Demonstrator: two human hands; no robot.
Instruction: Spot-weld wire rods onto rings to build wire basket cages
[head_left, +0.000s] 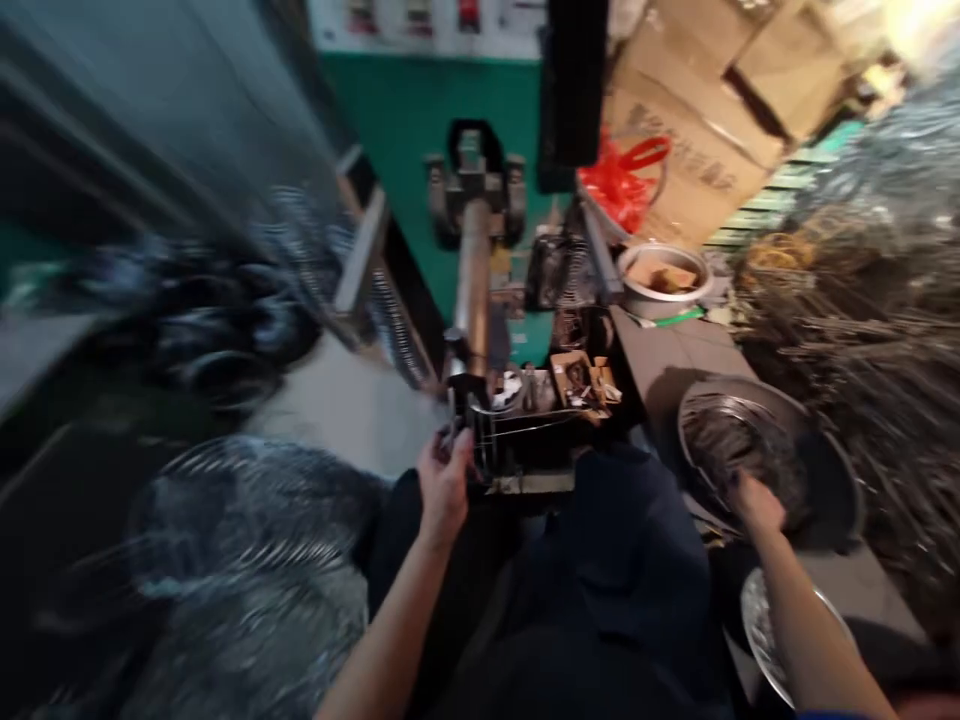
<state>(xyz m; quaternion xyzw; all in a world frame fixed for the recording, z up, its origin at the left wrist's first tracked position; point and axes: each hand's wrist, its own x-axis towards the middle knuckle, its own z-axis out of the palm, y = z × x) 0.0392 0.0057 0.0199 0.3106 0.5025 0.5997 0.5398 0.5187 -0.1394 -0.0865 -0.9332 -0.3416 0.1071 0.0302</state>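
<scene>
Metal parts (pixel 709 440) lie heaped in the pan (pixel 834 488), seemingly many left to handle, the right hand (pixel 759 508) among them, the left hand (pixel 445 482) at the machine (pixel 472 270), both grips unclear.

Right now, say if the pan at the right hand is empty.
Not empty: thin pieces show in the pan by the right hand.

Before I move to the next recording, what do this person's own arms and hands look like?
The left hand and right hand appear ungloved; left forearm and right forearm are bare where visible. A strip of blue, probably sleeve, shows at the right forearm's lower end. Finger details are blurred.
</scene>
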